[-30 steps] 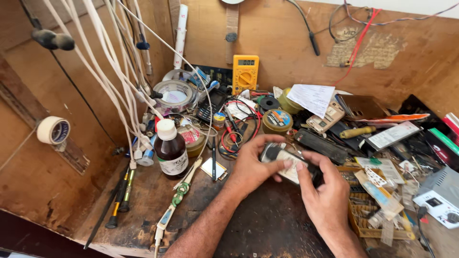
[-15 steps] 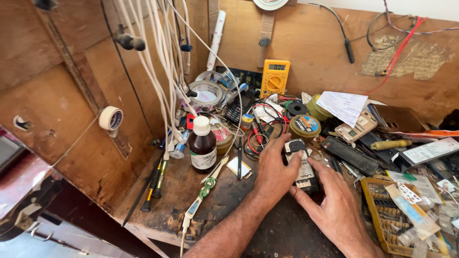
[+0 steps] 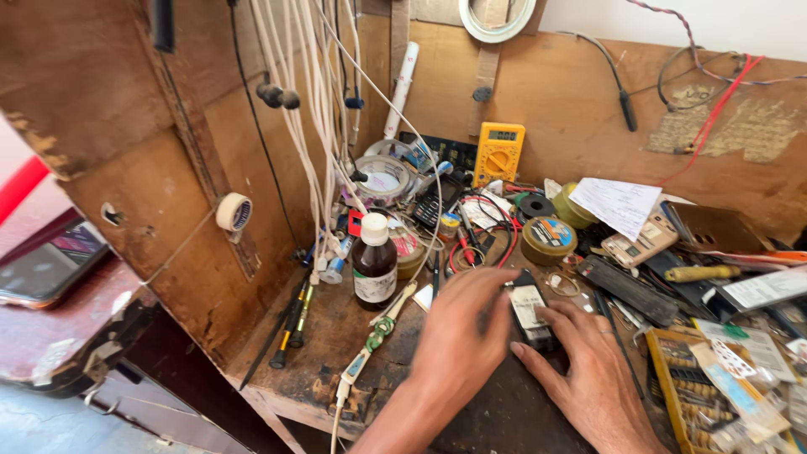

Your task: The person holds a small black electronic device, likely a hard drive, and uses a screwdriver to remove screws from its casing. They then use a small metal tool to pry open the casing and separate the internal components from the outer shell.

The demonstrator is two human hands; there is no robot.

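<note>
Black slab-shaped phone (image 3: 531, 309) between both hands on a scarred wooden counter (image 3: 319, 382).
Left hand (image 3: 458, 336) lies flat beside it, fingers spread; right hand (image 3: 588, 370) pins its lower end, fingertips touching, neither grasping.

This is a small electronics repair workshop. A worn wooden bench (image 3: 336, 378) with plywood walls is crowded just beyond the hands: a yellow multimeter (image 3: 498, 152) stands against the back wall, white cables (image 3: 315, 126) hang at the far left, and screwdrivers (image 3: 294, 324), tape rolls (image 3: 382, 176), round solder tins (image 3: 548, 240) and a brown bottle (image 3: 374, 265) lie nearby.
</note>
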